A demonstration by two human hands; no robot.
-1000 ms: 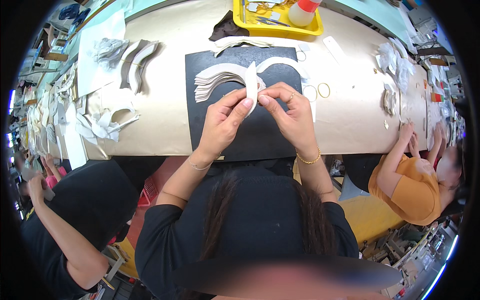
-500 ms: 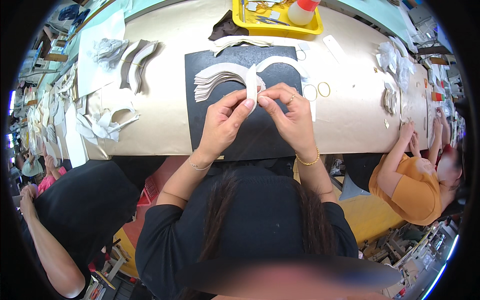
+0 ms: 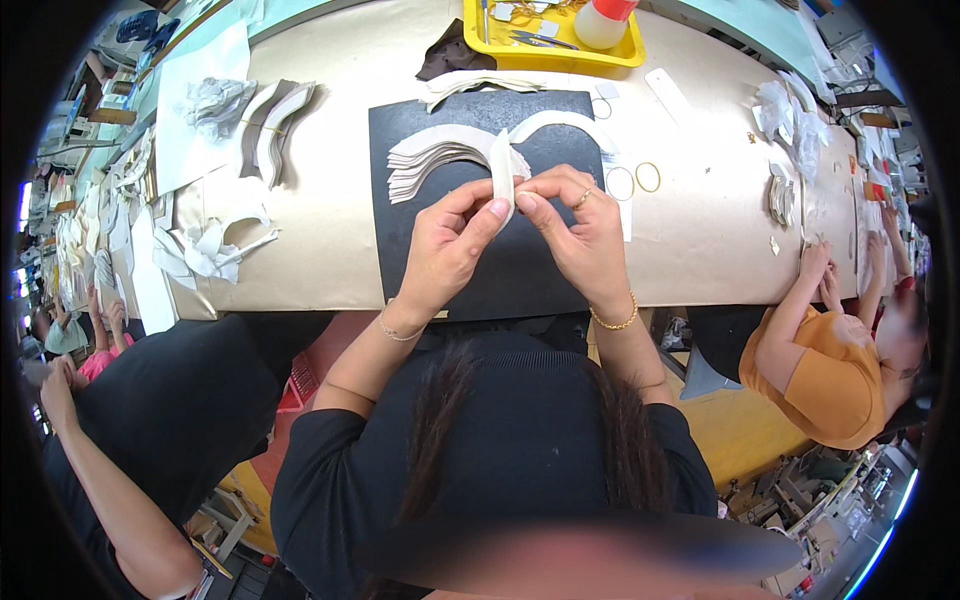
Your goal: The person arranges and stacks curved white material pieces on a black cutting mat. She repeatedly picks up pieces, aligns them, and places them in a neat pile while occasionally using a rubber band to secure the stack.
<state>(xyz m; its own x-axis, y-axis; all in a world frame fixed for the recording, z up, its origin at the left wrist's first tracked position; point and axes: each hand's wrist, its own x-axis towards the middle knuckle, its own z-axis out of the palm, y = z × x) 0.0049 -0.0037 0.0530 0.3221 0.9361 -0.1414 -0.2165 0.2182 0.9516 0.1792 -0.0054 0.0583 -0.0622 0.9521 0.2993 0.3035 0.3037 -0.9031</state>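
Observation:
Between my two hands a curved off-white strip point(image 3: 502, 170) stands roughly on end above a black mat point(image 3: 545, 270). My left hand point(image 3: 452, 232) pinches it between thumb and fingers from the left. From the right, my right hand point(image 3: 572, 222) pinches its edge with thumb and forefinger; the exact contact is partly hidden by the fingers. Just beyond my left hand lies a fanned stack of curved off-white strips point(image 3: 432, 155) on the mat. A single curved white strip point(image 3: 565, 118) rests on the mat's far right part, past my right hand.
A yellow tray point(image 3: 620, 62) with tools and a red-topped bottle stands at the far side. Banded curved pieces point(image 3: 270, 135) and white scraps point(image 3: 215, 250) lie to the left. Rubber bands point(image 3: 648, 178) are right of the mat. Co-workers sit on both sides.
My hands and the held strip stay almost still. At left, a co-worker's arm has shifted slightly.

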